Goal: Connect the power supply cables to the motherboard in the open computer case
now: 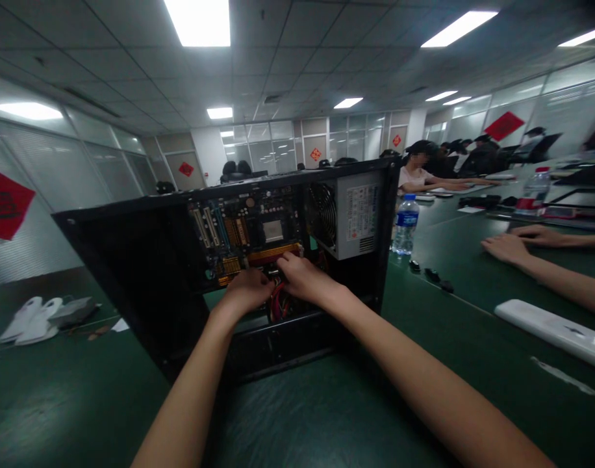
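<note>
A black computer case [273,344] stands open toward me on the green table. Inside it sit the motherboard [234,227], with its pale square processor [273,231], and a grey power supply [360,211] at upper right. My left hand [246,290] is bent in at the board's lower edge, its fingertips closed beside a bundle of coloured cables [279,305]. Just right of it, my right hand [304,278] has curled fingers close under the orange-red memory slots [273,255]. What either hand pinches is hidden by the fingers.
A water bottle [406,224] stands right of the case, near small black pieces [438,279]. Farther right are a white power strip [555,331] and another person's hands [514,247]. White slipper-like items [34,322] lie at left. More people sit along the table.
</note>
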Tool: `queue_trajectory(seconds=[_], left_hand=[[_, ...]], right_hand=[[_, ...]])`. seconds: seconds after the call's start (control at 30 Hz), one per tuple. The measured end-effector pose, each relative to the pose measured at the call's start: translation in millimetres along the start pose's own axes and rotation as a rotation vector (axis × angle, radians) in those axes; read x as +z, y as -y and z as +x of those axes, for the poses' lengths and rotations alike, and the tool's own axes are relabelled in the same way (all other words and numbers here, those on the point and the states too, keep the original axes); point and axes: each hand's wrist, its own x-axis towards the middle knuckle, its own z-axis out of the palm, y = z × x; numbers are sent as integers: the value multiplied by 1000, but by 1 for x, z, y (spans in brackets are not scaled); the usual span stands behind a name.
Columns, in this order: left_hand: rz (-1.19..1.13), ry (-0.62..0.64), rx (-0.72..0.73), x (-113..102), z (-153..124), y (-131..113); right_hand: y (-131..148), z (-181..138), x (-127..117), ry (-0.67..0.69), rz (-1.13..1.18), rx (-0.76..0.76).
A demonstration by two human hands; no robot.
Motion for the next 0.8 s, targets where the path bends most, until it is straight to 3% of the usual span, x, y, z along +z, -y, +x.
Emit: queue_trajectory(seconds=[0.8], left_hand=[[11,-7,12,-2,2,1]], right_hand=[[-3,6,2,39,-90,-40]])
